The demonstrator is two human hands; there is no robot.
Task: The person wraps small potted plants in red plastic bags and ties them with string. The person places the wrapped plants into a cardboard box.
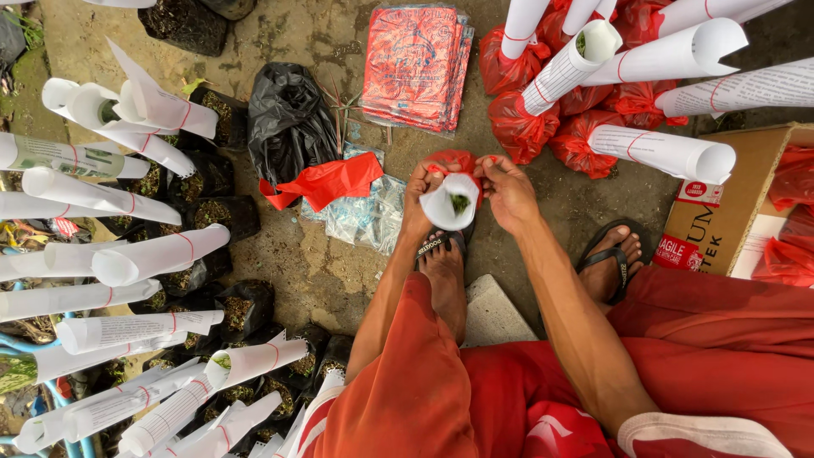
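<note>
I sit on the ground looking down past my knees. My left hand [421, 188] and my right hand [507, 192] both grip the rim of a red plastic bag [454, 160]. Inside it stands a seedling wrapped in a white paper cone [451, 203], green leaves showing at the cone's mouth. The bag sits just beyond my left foot in a black sandal [442, 246]. My right foot wears another sandal [612, 259] to the right.
Paper-wrapped seedlings in black soil bags [136, 254] crowd the left side. Wrapped seedlings in red bags [585, 110] stand at upper right. A stack of flat red bags [415, 64], a loose red bag [326, 181], a black plastic bag [288, 119] and a cardboard box [729, 203] lie around.
</note>
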